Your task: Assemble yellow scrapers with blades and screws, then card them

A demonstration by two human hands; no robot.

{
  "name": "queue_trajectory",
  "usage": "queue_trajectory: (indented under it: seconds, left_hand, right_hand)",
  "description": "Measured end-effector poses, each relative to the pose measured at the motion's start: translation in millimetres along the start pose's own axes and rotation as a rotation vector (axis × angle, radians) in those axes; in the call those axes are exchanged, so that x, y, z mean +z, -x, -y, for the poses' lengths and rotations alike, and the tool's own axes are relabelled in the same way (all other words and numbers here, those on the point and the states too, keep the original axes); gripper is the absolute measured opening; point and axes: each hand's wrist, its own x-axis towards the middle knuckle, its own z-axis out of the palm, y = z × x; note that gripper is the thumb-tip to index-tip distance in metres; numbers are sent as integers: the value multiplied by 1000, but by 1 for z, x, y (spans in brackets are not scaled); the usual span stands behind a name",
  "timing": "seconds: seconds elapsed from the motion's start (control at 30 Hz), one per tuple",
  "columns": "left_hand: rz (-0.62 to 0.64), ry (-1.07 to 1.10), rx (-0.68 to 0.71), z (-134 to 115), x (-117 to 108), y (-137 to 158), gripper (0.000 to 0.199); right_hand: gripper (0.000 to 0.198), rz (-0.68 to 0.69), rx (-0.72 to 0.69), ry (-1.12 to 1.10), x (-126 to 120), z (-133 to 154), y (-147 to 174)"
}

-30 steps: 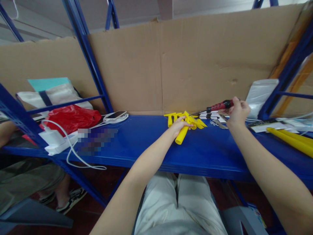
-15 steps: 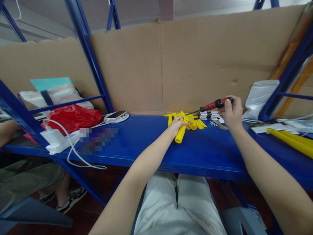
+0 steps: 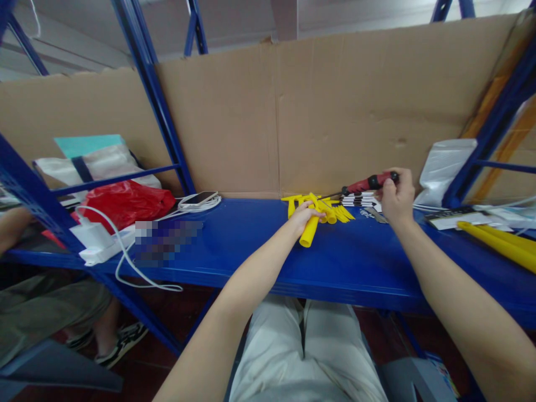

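My left hand (image 3: 303,218) is closed around a yellow plastic piece with a tubular handle (image 3: 309,233), its hollow end facing me. In my right hand (image 3: 397,198) is a screwdriver (image 3: 363,184) with a red and black handle, gripped near its back end. The shaft slants down to the left, and its tip reaches the yellow piece's upper part; the exact contact is too small to see. More yellow plastic pieces (image 3: 343,214) lie right behind and beside my left hand. A stack of small black-and-white packets (image 3: 359,200) sits below the screwdriver's handle.
On the blue shelf (image 3: 243,245), a phone (image 3: 201,197) and white cable lie left, near a power strip (image 3: 103,254) and red bag (image 3: 125,202). Long yellow parts (image 3: 502,245) and a silver pouch (image 3: 446,170) are right. Cardboard (image 3: 218,123) stands behind. Another person's leg shows left.
My right hand and the screwdriver's handle have dropped slightly, so the screwdriver lies a little flatter. The left hand keeps its hold on the yellow piece, almost unmoved.
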Motion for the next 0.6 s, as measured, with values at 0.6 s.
queue_trajectory:
  seconds: [0.6]
  left_hand:
    - [-94,-103,-49,-4,2,6,79]
  right_hand:
    - [26,115,650,-684,2,25,-15]
